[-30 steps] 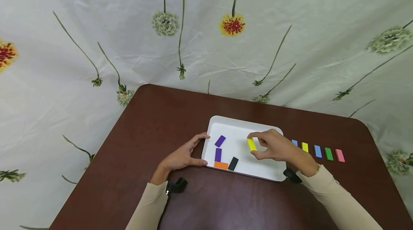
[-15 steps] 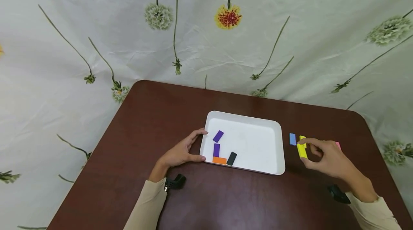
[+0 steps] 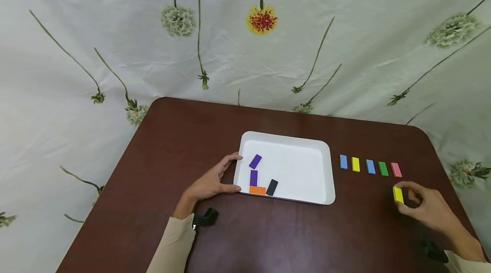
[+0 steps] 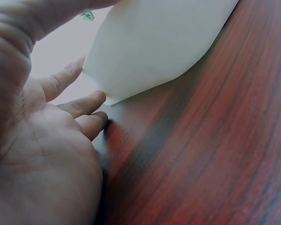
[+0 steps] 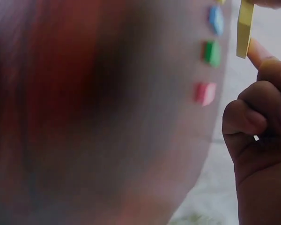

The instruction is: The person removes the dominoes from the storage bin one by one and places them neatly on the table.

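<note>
Between the right thumb and index finger, a yellow block [image 3: 398,195] is pinched by its ends, the right hand [image 3: 426,205] being at the table's right side, nearer the person than a row of blocks. In the right wrist view the yellow block [image 5: 244,29] stands up from the index fingertip, the other fingers curled in. The left hand [image 3: 210,182] rests against the left end of a white tray [image 3: 329,179], its thumb and spread fingers touching the outside. Inside the tray's left part lie two purple blocks [image 3: 254,178], an orange block [image 3: 258,190] and a black block [image 3: 272,187].
Right of the tray, a row runs from a blue block [image 3: 343,162] through a yellow one [image 3: 356,164], another blue one [image 3: 370,166] and a green one [image 3: 383,168] to a pink block [image 3: 396,170]. The brown table [image 3: 184,136] meets a flowered cloth [image 3: 291,73] behind.
Carrying the yellow block, the right hand has gone from over the tray rightward, past the row, to the table's right side. The left hand stays at the tray; the view has shifted slightly.
</note>
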Demonstrator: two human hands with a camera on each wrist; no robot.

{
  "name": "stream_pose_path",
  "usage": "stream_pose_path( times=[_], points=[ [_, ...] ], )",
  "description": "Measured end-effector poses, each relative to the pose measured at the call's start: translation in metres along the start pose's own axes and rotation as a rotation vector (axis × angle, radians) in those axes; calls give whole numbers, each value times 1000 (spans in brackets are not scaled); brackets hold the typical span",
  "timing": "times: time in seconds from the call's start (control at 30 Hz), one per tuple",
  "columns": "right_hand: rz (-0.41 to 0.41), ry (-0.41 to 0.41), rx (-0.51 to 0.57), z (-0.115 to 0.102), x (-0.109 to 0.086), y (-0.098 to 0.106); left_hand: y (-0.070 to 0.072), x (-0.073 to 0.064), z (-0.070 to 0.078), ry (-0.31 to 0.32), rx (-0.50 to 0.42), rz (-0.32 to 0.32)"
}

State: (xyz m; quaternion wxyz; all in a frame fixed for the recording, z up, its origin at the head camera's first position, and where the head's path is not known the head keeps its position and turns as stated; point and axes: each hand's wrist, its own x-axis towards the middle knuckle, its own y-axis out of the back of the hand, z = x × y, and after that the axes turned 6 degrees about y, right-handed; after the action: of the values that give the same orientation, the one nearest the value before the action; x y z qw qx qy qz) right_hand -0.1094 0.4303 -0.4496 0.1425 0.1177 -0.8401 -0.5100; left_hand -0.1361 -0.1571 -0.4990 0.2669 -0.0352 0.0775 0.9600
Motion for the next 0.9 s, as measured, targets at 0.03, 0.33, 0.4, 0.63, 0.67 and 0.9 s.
stream_pose_path(
  times=[0.03,0.33,0.4,0.63,0.67,0.9],
  points=[
    [-4,-6,-7,3,-2,0,0,0,0,1,1,1],
    [-43,-55,-63,22,-9,-1,1,1,1,9,10,3],
    [-51,-53,-61,25,-9,-2,0,0,1,15,4,3],
    [-53,-50,-54,31,-8,-4,-2,-1,0,8,-1,-1],
    [-51,-52,-52,32,-8,-4,-2,-1,0,9,-2,1],
    [-49,-63,-36,31,-5,-6,0,-1,0,6,1,8]
  ],
)
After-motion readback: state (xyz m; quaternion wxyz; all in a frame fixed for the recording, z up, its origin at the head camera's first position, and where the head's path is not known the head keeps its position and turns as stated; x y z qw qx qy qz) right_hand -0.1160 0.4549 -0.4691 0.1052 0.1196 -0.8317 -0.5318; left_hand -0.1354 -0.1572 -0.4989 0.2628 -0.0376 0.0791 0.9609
